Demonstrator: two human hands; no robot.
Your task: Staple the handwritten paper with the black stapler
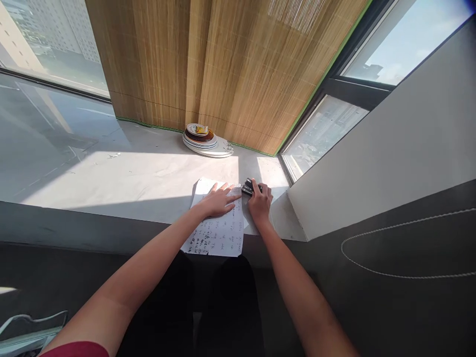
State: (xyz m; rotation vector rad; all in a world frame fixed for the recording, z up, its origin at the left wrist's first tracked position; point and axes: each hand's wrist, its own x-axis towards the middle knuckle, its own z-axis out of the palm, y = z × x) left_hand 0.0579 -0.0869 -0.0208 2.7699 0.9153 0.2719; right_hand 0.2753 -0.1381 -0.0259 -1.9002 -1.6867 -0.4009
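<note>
Handwritten sheets of paper (219, 238) lie on the window ledge, with their near end reaching past its front edge. My left hand (220, 201) rests flat on the upper part of the paper, fingers spread. At the paper's upper right edge, my right hand (261, 201) is closed around a black stapler (248, 187). The stapler's jaw end points left toward the paper; whether the paper's edge is between its jaws, I cannot tell.
A stack of plates (208, 146) stands at the back of the ledge (148, 173), against a bamboo blind (223, 74). A grey-white wall (390, 124) bounds the right side. A looped cord (366, 267) hangs at the lower right.
</note>
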